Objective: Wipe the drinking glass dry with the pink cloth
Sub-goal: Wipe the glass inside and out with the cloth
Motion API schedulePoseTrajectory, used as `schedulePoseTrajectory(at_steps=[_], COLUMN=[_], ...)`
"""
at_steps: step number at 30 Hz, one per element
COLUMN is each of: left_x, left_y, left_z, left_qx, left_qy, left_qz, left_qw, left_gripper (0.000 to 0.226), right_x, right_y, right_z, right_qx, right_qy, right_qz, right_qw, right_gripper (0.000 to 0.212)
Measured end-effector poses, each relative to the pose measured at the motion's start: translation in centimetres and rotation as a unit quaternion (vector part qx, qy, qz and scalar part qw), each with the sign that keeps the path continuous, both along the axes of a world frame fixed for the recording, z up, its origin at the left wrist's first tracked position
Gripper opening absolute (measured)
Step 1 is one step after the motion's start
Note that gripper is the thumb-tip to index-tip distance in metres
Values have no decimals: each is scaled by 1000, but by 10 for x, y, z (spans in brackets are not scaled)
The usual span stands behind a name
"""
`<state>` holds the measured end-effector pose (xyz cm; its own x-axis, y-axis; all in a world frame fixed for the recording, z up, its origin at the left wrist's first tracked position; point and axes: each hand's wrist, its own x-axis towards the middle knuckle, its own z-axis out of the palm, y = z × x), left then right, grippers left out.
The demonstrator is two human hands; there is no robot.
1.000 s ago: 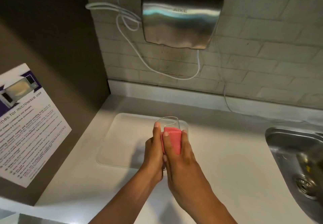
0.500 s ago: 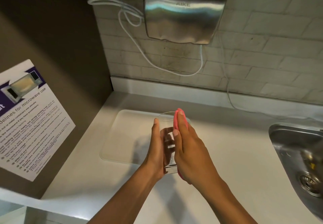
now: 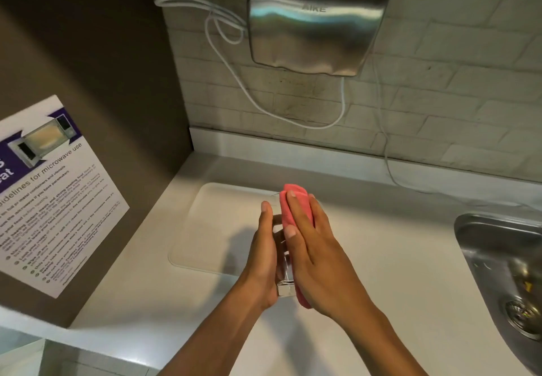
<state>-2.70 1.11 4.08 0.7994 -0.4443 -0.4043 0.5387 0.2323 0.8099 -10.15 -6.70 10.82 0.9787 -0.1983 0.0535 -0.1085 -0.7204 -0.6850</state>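
My two forearms come up from the bottom of the frame and meet just below the middle. My left hand (image 3: 264, 255) is curled around the left side of the glass (image 3: 284, 280), thumb stretched up along its wall, gripping it above the counter (image 3: 381, 258). The glass is clear, tilted with its thick base toward me and its rim pointing away; only a strip of it shows between my hands. My right hand (image 3: 318, 255) lies flat against the right side of the glass with fingers nearly straight, pressing the cloth (image 3: 293, 208) onto it. The cloth is pink and folded; it pokes out past my fingertips at the rim end and again under my palm near the base of the glass.

Beyond my hands, left of centre, a pale flat mat (image 3: 217, 229) lies on the white counter. At the right edge of the frame is a steel sink (image 3: 484, 243) with its drain in the lower right corner. On the brown side wall at the left hangs a printed notice (image 3: 55, 199) about microwave use. At the top centre, on the pale brick wall, a steel hand dryer (image 3: 316, 20) is mounted, with white cables (image 3: 223, 41) looping to its left and below it.
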Motion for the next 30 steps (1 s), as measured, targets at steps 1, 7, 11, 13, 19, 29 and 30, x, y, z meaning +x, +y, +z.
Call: schedulePoseTrajectory(at_steps=[1, 7, 11, 13, 19, 29, 30], left_x=[4, 6, -16, -9, 7, 9, 12], left_y=[0, 3, -7, -12, 0, 7, 8], left_z=[1, 2, -9, 7, 1, -2, -2], left_qx=[-8, -9, 79, 3, -23, -52, -53], left_qy=[3, 17, -104, -38, 20, 63, 67], left_qz=[5, -18, -18, -42, -4, 20, 18], left_qw=[1000, 1000, 991, 998, 1000, 996, 996], left_gripper=[59, 80, 41, 48, 71, 76, 78], right_x=[-3, -21, 5, 11, -13, -8, -11], right_y=[-3, 2, -6, -7, 8, 5, 7], right_z=[-1, -18, -10, -6, -15, -4, -8], right_qx=[5, -33, -32, -5, 99, 146, 115], right_qy=[0, 12, -9, -13, -23, -11, -1], right_qz=[7, 52, 9, -12, -44, -28, -12], right_qw=[1000, 998, 999, 1000, 994, 989, 993], right_gripper=[58, 54, 52, 54, 67, 59, 63])
